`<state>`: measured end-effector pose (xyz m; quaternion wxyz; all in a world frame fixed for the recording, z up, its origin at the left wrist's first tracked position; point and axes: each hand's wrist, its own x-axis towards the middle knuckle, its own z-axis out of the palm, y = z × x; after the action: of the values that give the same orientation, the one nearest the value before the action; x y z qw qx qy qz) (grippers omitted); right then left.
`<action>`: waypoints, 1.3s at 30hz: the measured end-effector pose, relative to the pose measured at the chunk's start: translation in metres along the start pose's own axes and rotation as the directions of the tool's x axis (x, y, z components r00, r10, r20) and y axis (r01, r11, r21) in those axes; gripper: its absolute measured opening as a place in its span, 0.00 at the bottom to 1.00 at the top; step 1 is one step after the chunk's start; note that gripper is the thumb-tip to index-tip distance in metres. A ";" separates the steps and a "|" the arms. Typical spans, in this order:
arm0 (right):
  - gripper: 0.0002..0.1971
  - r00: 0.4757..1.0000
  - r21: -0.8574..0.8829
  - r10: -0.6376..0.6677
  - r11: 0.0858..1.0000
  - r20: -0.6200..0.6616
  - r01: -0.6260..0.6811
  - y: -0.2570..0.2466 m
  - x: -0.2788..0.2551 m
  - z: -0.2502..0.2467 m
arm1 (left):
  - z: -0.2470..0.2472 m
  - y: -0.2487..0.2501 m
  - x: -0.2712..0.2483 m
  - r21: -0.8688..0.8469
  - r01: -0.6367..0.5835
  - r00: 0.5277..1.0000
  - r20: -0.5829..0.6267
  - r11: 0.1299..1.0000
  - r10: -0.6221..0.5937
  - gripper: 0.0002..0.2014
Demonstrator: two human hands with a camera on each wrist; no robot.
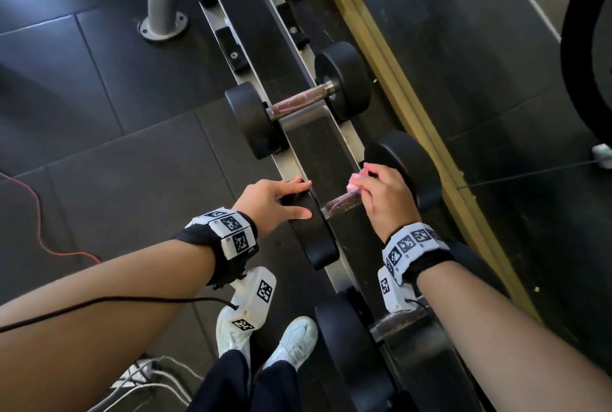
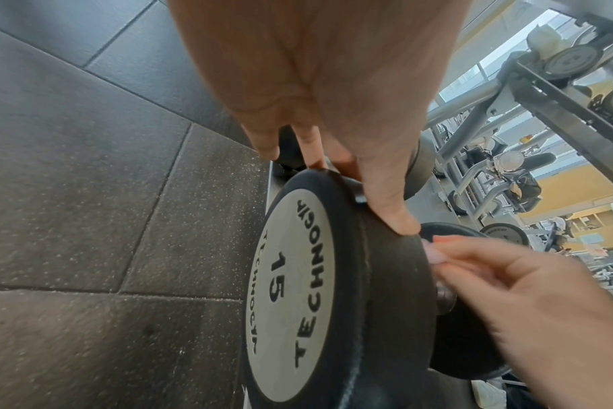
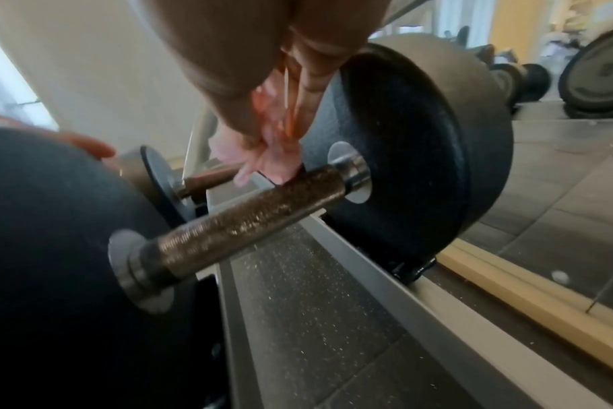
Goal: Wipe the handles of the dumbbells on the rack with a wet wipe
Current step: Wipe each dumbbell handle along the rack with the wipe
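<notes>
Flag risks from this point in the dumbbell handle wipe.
1. The crumpled pink wet wipe is only pinched in the right hand beside the rough brown knurled handle; it may snag or slip out.
2. The left hand rests straight-fingered on the black round 15-marked dumbbell head; if the weight rolls on the grey metal rack, fingers could get pinched.

left hand [image 1: 273, 200]: fingers straight, spread | right hand [image 1: 385, 198]: fingers curled, pinching
</notes>
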<state>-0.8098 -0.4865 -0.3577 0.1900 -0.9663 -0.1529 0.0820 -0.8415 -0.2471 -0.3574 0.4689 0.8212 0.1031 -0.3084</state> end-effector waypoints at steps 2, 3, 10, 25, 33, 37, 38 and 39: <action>0.12 0.994 -0.047 0.040 0.998 0.097 -0.035 0.005 0.000 0.004 | 0.000 -0.001 0.000 -0.005 0.004 1.000 0.002 1.000 -0.004 0.29; 0.13 0.991 -0.050 0.034 0.998 0.127 -0.028 0.009 0.000 0.005 | 0.000 -0.001 0.000 -0.007 0.005 1.000 0.004 1.000 -0.005 0.29; 0.31 0.912 -0.278 0.037 0.957 0.409 0.085 0.027 -0.002 0.009 | 0.001 -0.003 0.001 -0.012 -0.002 1.000 0.018 1.000 0.002 0.30; 0.47 0.885 -0.493 0.104 0.856 0.453 0.152 0.014 -0.008 0.000 | 0.003 -0.004 0.001 0.021 -0.016 1.000 0.001 1.000 0.016 0.30; 0.51 0.795 -0.424 -0.084 0.810 0.601 0.406 -0.001 -0.010 0.017 | 0.003 -0.003 -0.002 0.025 -0.021 1.000 0.008 0.999 0.021 0.30; 0.48 0.858 -0.520 0.077 0.821 0.509 0.235 0.012 0.001 0.002 | 0.002 0.000 -0.003 0.013 -0.015 1.000 0.015 1.000 0.015 0.30; 0.49 0.858 -0.500 0.081 0.839 0.507 0.217 0.009 -0.001 0.003 | 0.002 -0.001 -0.004 0.011 -0.015 1.000 0.012 1.000 0.015 0.30; 0.51 0.851 -0.464 0.061 0.857 0.522 0.223 0.005 -0.005 0.007 | 0.002 -0.001 -0.004 0.010 -0.016 1.000 0.009 1.000 0.016 0.30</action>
<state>-0.8151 -0.4898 -0.3656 -0.1165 -0.9153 -0.2566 0.2877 -0.8455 -0.2479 -0.3566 0.4675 0.8231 0.0930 -0.3088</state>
